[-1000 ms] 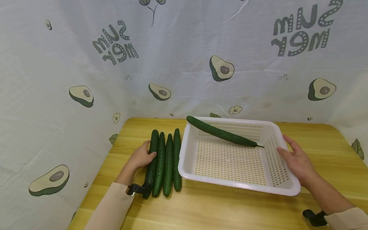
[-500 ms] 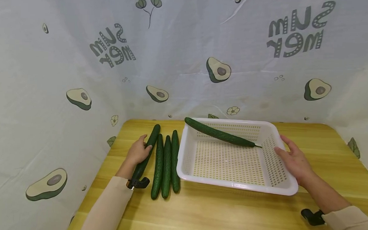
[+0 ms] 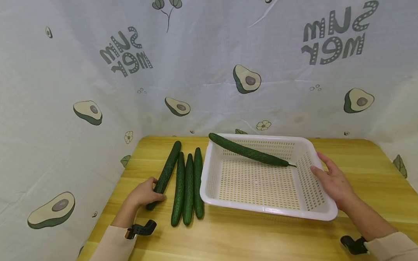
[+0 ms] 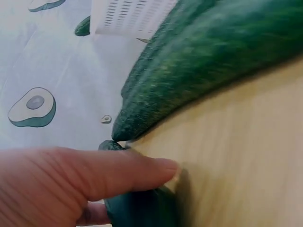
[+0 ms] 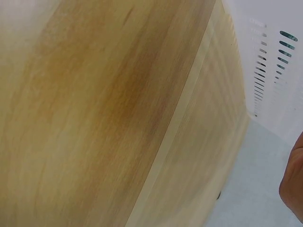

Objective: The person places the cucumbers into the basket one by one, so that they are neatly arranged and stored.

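My left hand (image 3: 145,192) holds the leftmost cucumber (image 3: 167,165) near its lower end, and this cucumber lies slanted on the table. In the left wrist view the thumb crosses over the cucumber (image 4: 142,208), with a finger partly seen on its far side. To the right lie 3 more cucumbers (image 3: 189,188) side by side. My right hand (image 3: 334,182) grips the right side of a white plastic basket (image 3: 266,209), thumb on the inside, the other fingers mostly hidden. Another cucumber (image 3: 246,151) leans in the basket, one end resting over its far left corner.
A wooden table (image 3: 246,245) bears everything. Behind and at both sides hangs a pale curtain (image 3: 205,48) printed with avocados and lettering. The basket's left side stands close beside the rightmost loose cucumber.
The leftmost cucumber has swung away from the others, its lower end going left. My left hand has slid down along it, toward me. My right hand and the basket look unchanged.
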A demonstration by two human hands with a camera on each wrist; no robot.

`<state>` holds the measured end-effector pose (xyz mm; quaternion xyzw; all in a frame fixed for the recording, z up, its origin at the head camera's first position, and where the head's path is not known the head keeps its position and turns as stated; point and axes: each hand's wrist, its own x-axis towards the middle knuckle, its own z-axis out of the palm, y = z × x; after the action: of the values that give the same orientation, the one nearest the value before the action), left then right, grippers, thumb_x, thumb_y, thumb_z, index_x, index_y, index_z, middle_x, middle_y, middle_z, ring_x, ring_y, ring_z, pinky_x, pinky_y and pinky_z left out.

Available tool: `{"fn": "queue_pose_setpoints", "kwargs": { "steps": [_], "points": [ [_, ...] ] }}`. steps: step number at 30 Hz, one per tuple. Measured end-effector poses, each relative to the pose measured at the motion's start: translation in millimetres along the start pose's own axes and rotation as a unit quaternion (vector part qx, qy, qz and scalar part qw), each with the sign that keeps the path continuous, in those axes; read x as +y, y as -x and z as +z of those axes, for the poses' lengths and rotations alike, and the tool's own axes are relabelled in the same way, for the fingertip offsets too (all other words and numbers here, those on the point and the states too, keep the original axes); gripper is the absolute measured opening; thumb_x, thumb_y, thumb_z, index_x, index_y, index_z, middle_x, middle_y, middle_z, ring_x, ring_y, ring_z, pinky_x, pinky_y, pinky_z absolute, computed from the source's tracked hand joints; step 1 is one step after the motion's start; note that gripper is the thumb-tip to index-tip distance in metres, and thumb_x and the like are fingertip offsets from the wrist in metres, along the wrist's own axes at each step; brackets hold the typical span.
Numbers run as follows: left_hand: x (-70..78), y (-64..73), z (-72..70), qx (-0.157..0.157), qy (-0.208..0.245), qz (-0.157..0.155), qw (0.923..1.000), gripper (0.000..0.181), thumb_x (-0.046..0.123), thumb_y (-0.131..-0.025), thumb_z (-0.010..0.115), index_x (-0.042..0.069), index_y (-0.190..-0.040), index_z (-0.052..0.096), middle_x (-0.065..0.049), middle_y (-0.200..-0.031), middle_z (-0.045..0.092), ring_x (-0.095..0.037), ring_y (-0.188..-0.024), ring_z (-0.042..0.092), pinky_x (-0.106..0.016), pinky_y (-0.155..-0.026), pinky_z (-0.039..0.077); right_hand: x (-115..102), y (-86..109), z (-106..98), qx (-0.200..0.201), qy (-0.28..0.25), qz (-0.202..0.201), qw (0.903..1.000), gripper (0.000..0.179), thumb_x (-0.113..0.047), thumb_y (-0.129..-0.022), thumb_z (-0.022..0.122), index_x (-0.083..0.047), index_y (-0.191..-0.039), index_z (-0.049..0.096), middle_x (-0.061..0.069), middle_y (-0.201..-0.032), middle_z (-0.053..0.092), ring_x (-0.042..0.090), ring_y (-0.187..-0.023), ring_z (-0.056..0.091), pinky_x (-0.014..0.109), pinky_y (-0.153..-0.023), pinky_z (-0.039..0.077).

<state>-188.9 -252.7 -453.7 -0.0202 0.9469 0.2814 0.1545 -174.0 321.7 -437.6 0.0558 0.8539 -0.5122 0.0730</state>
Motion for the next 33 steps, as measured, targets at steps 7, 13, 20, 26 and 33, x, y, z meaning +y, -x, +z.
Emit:
{"fn": "queue_pose_setpoints", "kwargs": {
  "steps": [7, 13, 20, 26, 33],
  "points": [
    [-6.5, 10.8, 0.0, 0.015, 0.020, 0.003, 0.9997, 0.058, 0.025, -0.091, 0.073, -0.009, -0.132, 0.051, -0.025, -0.110, 0.064, -0.026, -0.082, 0.062, -0.041, -0.071, 0.052, 0, -0.9, 0, -0.002, -0.011, -0.002, 0.9999, 0.078, -0.047, -0.110, 0.038, -0.017, -0.165, -0.009, 0.045, -0.148, 0.036, 0.021, -0.092, 0.074, 0.040, -0.070, 0.063],
    [-15.5, 11.1, -6.2, 0.059, 0.108, -0.005, 0.9924, 0.062, 0.024, -0.093, 0.074, -0.004, -0.142, 0.047, -0.028, -0.116, 0.063, -0.022, -0.071, 0.064, -0.034, -0.063, 0.051, -1, 0.1, 1, -0.008, -0.022, -0.002, 0.9997, 0.079, -0.047, -0.110, 0.038, -0.018, -0.164, -0.011, 0.045, -0.147, 0.037, 0.022, -0.092, 0.075, 0.040, -0.070, 0.063],
    [-16.6, 14.3, -16.0, 0.144, 0.264, -0.020, 0.9534, 0.060, 0.028, -0.095, 0.075, -0.001, -0.143, 0.053, -0.026, -0.122, 0.062, -0.032, -0.096, 0.072, -0.038, -0.084, 0.062, 0, 1.2, 1, -0.009, -0.033, -0.002, 0.9994, 0.079, -0.047, -0.110, 0.039, -0.017, -0.164, -0.011, 0.045, -0.148, 0.036, 0.019, -0.091, 0.075, 0.041, -0.071, 0.063],
    [-17.3, 17.3, -17.7, 0.138, 0.269, -0.027, 0.9529, 0.063, 0.025, -0.096, 0.074, 0.001, -0.148, 0.050, -0.028, -0.152, 0.046, -0.043, -0.139, 0.049, -0.053, -0.110, 0.048, 0, 0.8, 1, -0.012, -0.034, -0.001, 0.9993, 0.079, -0.046, -0.110, 0.038, -0.017, -0.164, -0.011, 0.046, -0.149, 0.035, 0.022, -0.093, 0.075, 0.042, -0.071, 0.063],
    [-14.1, 15.5, -22.0, 0.173, 0.242, -0.027, 0.9543, 0.062, 0.028, -0.098, 0.071, 0.005, -0.151, 0.050, -0.026, -0.155, 0.044, -0.043, -0.136, 0.050, -0.053, -0.109, 0.047, 1, 0.4, 0, -0.011, -0.028, 0.003, 0.9995, 0.079, -0.048, -0.110, 0.037, -0.019, -0.164, -0.011, 0.045, -0.150, 0.034, 0.025, -0.095, 0.075, 0.042, -0.071, 0.063]
  ]
}}
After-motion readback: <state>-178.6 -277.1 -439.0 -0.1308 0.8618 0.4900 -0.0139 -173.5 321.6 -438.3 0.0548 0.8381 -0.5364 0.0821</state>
